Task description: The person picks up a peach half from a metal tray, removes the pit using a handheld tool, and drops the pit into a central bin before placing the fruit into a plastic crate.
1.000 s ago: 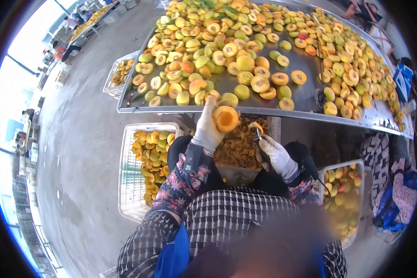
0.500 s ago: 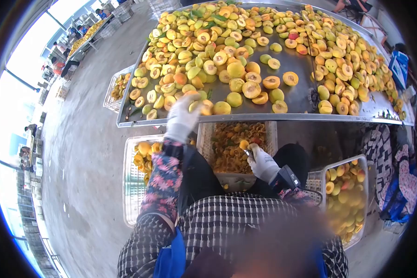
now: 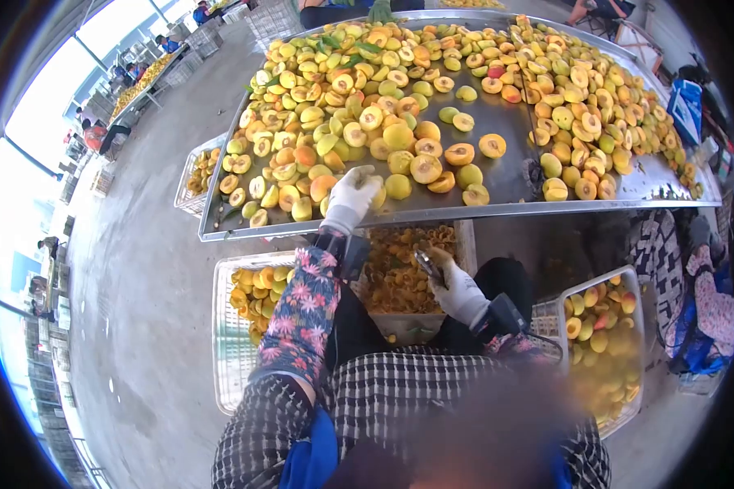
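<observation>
My left hand, in a white glove, is at the near edge of the metal table. Its fingers curl around a yellow peach half, partly hidden by the glove. Around it lie many halved peaches, some showing cut faces with pit hollows. Lower down, my right hand, also gloved, is closed around a small metal hand tool that looks like a peeler. The tool points up and left over a crate of orange scraps.
A white crate of peaches stands by my left leg, another crate to my right. One more crate sits beyond the table's left end. Across the table, a co-worker's green-gloved hand shows. Other people work at a distant table.
My left hand has moved right along the table edge and curled around a peach half. The yellow piece at my right hand's tool is gone from there. The view has shifted slightly.
</observation>
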Available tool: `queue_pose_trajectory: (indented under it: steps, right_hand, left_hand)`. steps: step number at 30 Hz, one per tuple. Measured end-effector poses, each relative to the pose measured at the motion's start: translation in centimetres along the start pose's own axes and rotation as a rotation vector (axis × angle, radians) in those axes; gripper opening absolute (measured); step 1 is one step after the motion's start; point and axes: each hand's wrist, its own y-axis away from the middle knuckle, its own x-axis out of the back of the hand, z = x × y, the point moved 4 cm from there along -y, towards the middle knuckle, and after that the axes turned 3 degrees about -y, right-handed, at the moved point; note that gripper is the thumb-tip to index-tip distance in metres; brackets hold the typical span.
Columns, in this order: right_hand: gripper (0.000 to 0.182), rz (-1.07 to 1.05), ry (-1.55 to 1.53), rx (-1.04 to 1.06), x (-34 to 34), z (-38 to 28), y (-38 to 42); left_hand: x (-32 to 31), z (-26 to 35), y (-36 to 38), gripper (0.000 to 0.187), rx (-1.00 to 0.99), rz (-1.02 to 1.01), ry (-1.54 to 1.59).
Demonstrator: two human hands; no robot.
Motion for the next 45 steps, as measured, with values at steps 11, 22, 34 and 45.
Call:
queue_pose_trajectory:
  steps: [11, 22, 34, 45]
  right_hand:
    - [0.035, 0.051, 0.078, 0.164, 1.2, -9.9, -4.6]
    - [0.033, 0.0, 0.115, 0.145, 0.6, -9.2, -4.7]
    - [0.027, -0.012, 0.176, 0.18, -0.8, -9.7, -4.1]
    - [0.038, -0.194, 0.601, 0.302, 2.1, -8.4, -5.1]
  left_hand:
    - [-3.9, 2.5, 6.3, 0.048, 0.171, 0.002, 1.336]
    - [-5.0, 4.4, 8.4, 0.042, 0.055, -0.076, 1.324]
    - [-5.7, 4.6, 9.0, 0.033, 0.087, 0.101, 1.519]
    - [-5.0, 3.7, 8.8, 0.043, 0.396, -0.244, 1.522]
